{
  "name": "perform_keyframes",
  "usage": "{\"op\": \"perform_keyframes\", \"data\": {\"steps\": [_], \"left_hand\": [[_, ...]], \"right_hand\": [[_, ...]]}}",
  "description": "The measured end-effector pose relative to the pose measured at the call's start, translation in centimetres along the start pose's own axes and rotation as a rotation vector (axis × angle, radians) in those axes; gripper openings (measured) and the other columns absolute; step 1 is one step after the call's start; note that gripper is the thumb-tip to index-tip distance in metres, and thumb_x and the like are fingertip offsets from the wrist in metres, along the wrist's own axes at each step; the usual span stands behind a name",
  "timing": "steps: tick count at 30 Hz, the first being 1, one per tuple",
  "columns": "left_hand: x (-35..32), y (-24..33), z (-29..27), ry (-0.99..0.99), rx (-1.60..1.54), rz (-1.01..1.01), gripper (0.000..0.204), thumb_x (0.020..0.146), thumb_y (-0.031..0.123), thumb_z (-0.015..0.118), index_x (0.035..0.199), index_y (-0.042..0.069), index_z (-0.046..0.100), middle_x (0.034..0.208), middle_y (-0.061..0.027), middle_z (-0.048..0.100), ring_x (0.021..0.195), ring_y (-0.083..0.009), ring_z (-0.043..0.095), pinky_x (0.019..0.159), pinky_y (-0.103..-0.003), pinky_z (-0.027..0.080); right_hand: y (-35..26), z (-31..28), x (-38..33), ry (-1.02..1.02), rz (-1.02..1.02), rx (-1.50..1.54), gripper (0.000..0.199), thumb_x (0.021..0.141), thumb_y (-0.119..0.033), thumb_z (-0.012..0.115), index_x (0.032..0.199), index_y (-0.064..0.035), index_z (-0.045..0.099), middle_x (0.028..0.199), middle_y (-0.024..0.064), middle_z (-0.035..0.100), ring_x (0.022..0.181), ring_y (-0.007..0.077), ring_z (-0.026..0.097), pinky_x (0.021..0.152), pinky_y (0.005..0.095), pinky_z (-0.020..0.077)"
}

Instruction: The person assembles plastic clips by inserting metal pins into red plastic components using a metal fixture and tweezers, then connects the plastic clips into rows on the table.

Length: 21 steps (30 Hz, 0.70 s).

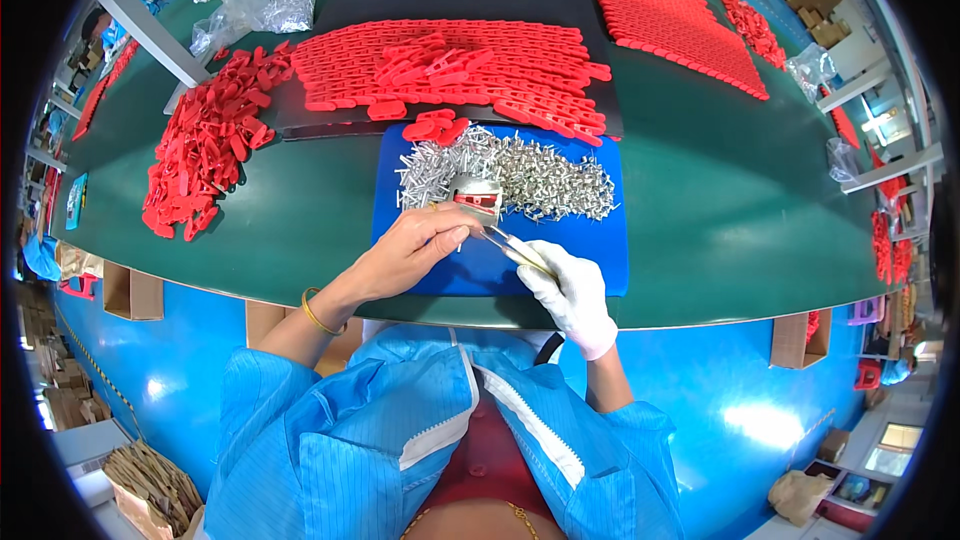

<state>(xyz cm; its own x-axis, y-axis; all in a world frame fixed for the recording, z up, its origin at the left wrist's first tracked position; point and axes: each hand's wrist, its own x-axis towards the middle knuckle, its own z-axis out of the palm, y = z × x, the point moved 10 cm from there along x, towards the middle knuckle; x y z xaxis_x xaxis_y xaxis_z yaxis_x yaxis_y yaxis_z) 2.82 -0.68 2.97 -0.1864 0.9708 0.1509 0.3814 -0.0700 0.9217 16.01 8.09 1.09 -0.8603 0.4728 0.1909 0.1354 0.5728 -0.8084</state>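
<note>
bare left hand (424, 242), grip indeterminate; just beyond it, a small metal block (477, 186), probably rigid and weighty, best held by its sides; then a slim, seemingly stiff tool (510, 244), clamped rearward in the gloved right hand (574, 292).

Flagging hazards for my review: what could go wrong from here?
The tool in the gloved right hand might slip and nip the bare left hand, which is right beside it. A knock could scatter the loose rivets. The red parts at the pile's far edge might get mixed in.
</note>
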Motion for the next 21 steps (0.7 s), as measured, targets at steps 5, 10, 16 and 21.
{"op": "perform_keyframes", "data": {"steps": [5, 10, 16, 21], "left_hand": [[0.2, 0.7, 0.2, -0.047, 0.097, 0.058, 0.023, 0.096, 0.015, 0.047, 0.102, -0.001, 0.063, 0.087, -0.0081, 0.059, 0.074, -0.0185, 0.049, 0.069, -0.03, 0.04], [0.9, 0.8, 0.4, -0.106, 0.178, 0.074, 0.023, 0.096, 0.014, 0.048, 0.104, -0.001, 0.063, 0.085, -0.0078, 0.058, 0.076, -0.0189, 0.051, 0.071, -0.029, 0.041], [1.1, 0.0, 0.5, -0.005, -0.046, 0.045, 0.023, 0.094, 0.012, 0.049, 0.108, 0.0, 0.063, 0.093, -0.0082, 0.058, 0.079, -0.0194, 0.054, 0.076, -0.029, 0.043], [0.9, 2.0, -0.9, 0.255, -0.112, 0.046, 0.022, 0.091, 0.007, 0.051, 0.109, 0.001, 0.063, 0.106, -0.0106, 0.058, 0.093, -0.0203, 0.055, 0.08, -0.027, 0.044]], "right_hand": [[-0.2, 0.0, -0.1, -0.028, -0.024, -0.076, 0.03, 0.084, -0.027, 0.064, 0.106, -0.0064, 0.063, 0.074, 0.0053, 0.064, 0.053, 0.0211, 0.052, 0.053, 0.0285, 0.0399], [-2.1, 0.0, 0.3, -0.011, -0.105, -0.313, 0.029, 0.084, -0.027, 0.064, 0.105, -0.0067, 0.063, 0.073, 0.005, 0.064, 0.052, 0.0216, 0.052, 0.052, 0.0288, 0.04], [-1.3, 0.2, 0.2, 0.075, -0.034, -0.102, 0.028, 0.085, -0.023, 0.064, 0.106, -0.0054, 0.063, 0.075, 0.0041, 0.065, 0.054, 0.0197, 0.054, 0.054, 0.0271, 0.0414], [1.1, 1.0, -0.2, 0.161, 0.057, 0.152, 0.027, 0.086, -0.02, 0.063, 0.108, -0.0036, 0.062, 0.079, 0.0038, 0.066, 0.057, 0.0161, 0.055, 0.056, 0.0253, 0.0426]]}}
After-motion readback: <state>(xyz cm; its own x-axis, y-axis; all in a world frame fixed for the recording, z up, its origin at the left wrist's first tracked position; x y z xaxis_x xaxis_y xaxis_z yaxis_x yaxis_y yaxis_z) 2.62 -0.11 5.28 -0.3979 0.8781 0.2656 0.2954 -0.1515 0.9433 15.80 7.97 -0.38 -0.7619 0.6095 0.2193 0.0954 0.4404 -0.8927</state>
